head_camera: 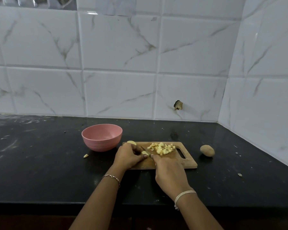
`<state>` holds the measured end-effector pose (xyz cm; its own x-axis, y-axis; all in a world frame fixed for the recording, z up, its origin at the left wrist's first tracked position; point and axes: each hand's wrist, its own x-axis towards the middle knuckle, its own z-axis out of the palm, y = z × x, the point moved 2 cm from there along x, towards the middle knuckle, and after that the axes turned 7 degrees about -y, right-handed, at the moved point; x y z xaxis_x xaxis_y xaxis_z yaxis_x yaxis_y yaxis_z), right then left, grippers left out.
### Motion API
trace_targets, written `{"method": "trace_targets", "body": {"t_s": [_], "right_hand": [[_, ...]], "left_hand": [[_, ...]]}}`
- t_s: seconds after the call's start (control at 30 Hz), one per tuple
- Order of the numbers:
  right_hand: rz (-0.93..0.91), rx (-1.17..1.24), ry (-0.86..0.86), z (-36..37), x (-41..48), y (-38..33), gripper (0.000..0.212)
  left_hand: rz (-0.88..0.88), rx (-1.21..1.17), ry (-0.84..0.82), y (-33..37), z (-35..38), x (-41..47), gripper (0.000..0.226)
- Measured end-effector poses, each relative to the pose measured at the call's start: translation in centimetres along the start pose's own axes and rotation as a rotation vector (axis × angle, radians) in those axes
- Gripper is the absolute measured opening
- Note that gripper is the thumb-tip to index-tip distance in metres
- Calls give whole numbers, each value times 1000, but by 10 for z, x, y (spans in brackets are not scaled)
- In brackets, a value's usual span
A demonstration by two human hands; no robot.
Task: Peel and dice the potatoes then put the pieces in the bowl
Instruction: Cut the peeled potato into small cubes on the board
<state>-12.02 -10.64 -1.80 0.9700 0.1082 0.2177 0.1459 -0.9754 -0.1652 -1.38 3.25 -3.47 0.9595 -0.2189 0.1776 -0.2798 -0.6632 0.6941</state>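
Just below the middle of the frame a wooden cutting board point(187, 162) lies on a black counter point(40, 163), its handle slot toward the right. On the board's upper middle sits a pile of diced potato point(161, 148), pale yellow and cut into small, uneven cubes. The left hand point(129, 156) curls over a peeled potato piece point(144, 152) near the board's left side, fingertips pinching it down. The right hand point(170, 170) is wrapped round a knife point(145, 150), whose thin blade angles up and left across that piece. A peeled potato half point(131, 142), smooth and cream-coloured, rests at the board's upper left corner. Just left of the board stands a pink bowl point(100, 146); nothing shows inside it. A small stray bit point(85, 156) lies on the counter below the bowl. Right of the board, apart from it, is a brown unpeeled potato point(207, 150).
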Motion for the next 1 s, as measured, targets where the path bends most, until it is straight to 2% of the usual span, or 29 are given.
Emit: {"method": "trace_targets", "body": {"t_s": [0.33,0.6,0.87,1.0], "right_hand": [[61,-2,19,2,-31,0,57],[93,138,106,6,-42,1,51],[57,123,52,0,-39,-3,51],[44,31,-1,-3,-32,-10,58]], "left_hand": [[-26,23,27,1,1,-2,36],[-42,-23,22,-1,0,-2,30],[-36,-11,23,-2,1,-1,28],[-31,-2,15,-1,1,0,27]]}}
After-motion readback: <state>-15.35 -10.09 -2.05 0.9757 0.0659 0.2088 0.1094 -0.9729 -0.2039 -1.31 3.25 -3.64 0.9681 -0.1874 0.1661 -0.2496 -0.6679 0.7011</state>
